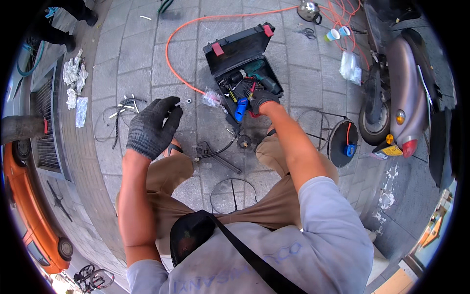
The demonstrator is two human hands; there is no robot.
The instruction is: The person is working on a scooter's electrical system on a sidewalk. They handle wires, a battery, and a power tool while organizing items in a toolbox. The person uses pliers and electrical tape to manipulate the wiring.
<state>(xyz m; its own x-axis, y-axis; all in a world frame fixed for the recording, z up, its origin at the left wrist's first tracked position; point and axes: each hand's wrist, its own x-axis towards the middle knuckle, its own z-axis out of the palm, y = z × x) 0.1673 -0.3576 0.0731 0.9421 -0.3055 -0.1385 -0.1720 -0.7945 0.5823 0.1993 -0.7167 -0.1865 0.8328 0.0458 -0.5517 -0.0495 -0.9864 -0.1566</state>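
My left hand (pixel 155 125), in a dark knit glove, hangs open and empty over the paving, fingers loosely curved, beside some white strips (pixel 125 111). My right hand (pixel 263 100), also gloved, reaches into an open black toolbox (pixel 227 41); its fingers are curled among the tools, and what they grip is hidden. The box holds a teal drill (pixel 259 72) and small hand tools. A blue tool (pixel 241 110) lies at its front edge. Nearer me on the paving are a black hose (pixel 220 151), a large wrench (pixel 220 159) and a small round fitting (pixel 244 142).
A silver scooter (pixel 406 103) stands at right beside a round dark disc (pixel 342 137). An orange hose (pixel 174 68) loops behind the box toward a steel kettle (pixel 307 11). A person's legs (pixel 58 34) show top left, above a floor grate (pixel 45 122) and an orange car (pixel 36 215).
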